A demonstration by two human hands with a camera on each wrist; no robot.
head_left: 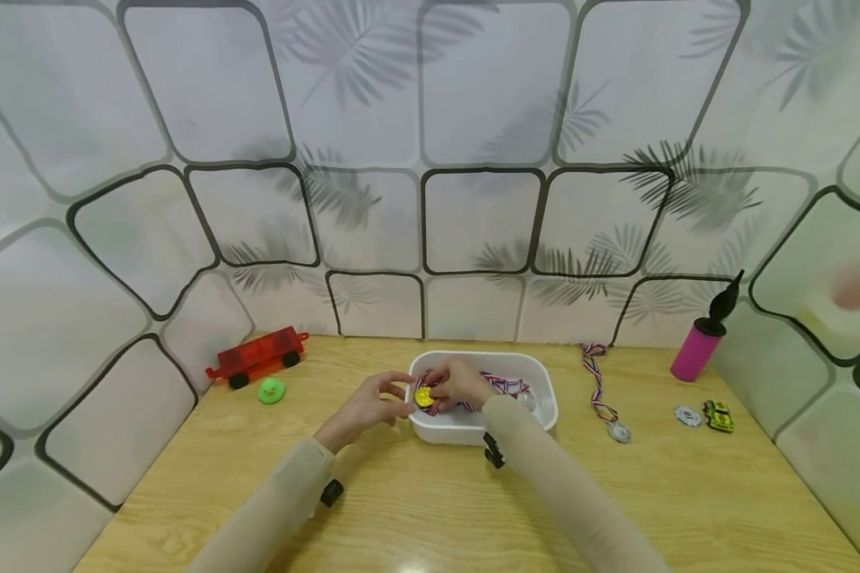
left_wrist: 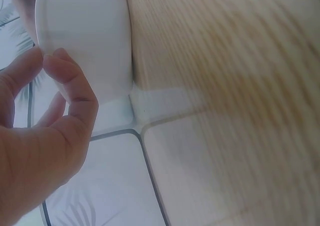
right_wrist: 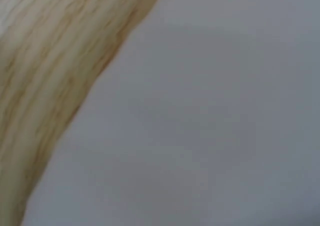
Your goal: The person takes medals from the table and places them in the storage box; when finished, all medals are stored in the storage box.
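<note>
A white plastic bin (head_left: 447, 434) holds several medals on red, white and blue ribbons (head_left: 505, 386). My right hand (head_left: 461, 383) reaches inside and pinches a gold medal (head_left: 424, 397) by its right side, near the bin's left end. At the left rim is my left hand (head_left: 373, 406), its thumb and forefinger bent loosely and apart, their tips against the edge. The left wrist view has these fingers (left_wrist: 75, 86) at the bin's wall (left_wrist: 90, 41). Only a blurred white surface (right_wrist: 200, 111) and wood fill the right wrist view.
A silver medal (head_left: 619, 432) on a ribbon lies right of the bin. Farther right are a round chip (head_left: 688, 415), a yellow toy car (head_left: 719, 416) and a pink cylinder (head_left: 697, 350). Leftward stand a red toy wagon (head_left: 261, 356) and a green duck (head_left: 271, 390). Patterned cloth walls surround the table.
</note>
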